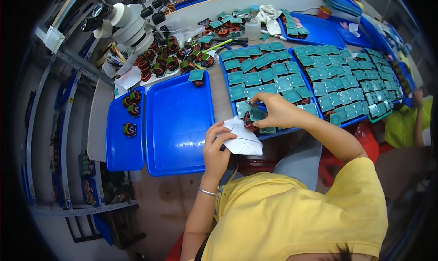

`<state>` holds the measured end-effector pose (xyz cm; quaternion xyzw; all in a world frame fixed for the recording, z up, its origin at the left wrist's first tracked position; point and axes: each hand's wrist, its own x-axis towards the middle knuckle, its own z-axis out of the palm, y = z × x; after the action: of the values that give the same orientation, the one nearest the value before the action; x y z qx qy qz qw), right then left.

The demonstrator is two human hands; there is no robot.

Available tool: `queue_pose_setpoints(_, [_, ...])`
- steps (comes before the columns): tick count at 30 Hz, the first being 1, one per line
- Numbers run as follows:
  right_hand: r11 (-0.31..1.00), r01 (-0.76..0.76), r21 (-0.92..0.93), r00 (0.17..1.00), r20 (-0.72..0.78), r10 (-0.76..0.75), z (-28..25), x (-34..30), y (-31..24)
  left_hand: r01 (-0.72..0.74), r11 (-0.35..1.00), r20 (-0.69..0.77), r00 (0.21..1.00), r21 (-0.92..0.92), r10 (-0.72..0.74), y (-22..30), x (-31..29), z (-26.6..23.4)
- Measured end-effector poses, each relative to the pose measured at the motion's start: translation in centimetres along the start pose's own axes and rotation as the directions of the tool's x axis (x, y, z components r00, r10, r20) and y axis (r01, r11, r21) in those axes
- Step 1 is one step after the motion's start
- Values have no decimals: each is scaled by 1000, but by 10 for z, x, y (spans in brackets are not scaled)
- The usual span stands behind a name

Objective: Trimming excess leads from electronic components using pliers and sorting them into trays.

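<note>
My right hand (pixel 279 111) is closed on a coil with a small green circuit board (pixel 257 114) on it, held by its edges. The red-brown winding of the coil (pixel 248 121) shows under the board. It is over the near left corner of a blue tray (pixel 227 88) filled with rows of similar boards. My left hand (pixel 216 147) pinches a folded piece of white paper (pixel 245 141), just below and left of the coil. Whether anything lies inside the paper fold is hidden.
To the left, a blue tray (pixel 175 128) bears one board-topped coil (pixel 196 76). A narrower blue tray (pixel 119 149) holds several loose coils. Beyond stand a microscope (pixel 130 23), piled coils (pixel 166 55) and a clear bottle (pixel 252 29). Another person (pixel 410 124) sits at the right.
</note>
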<state>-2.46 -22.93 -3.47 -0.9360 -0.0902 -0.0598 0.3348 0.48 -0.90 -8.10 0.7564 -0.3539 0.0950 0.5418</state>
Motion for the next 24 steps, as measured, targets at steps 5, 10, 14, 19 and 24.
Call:
queue_pose_setpoints(5, [982, -146, 119, 989, -12, 148, -13, -6, -5, -81, 980, 206, 978, 180, 43, -2, 6, 15])
queue_pose_setpoints(10, [994, 93, -66, 996, 22, -91, 10, -10, -15, 46, 969, 208, 973, 244, -98, -3, 9, 19])
queue_pose_setpoints(14, [908, 187, -375, 982, 65, -175, 38, -10, -17, -25, 943, 150, 988, 331, -26, 32, 16, 11])
queue_pose_setpoints(19, [961, 164, -222, 983, -48, -179, 1, -18, -11, 244, 955, 129, 966, -171, -224, 33, -9, -6])
queue_pose_setpoints(24, [978, -111, -177, 976, -206, 73, -93, 22, 47, 921, 293, 862, 355, -256, -361, 52, -29, 37])
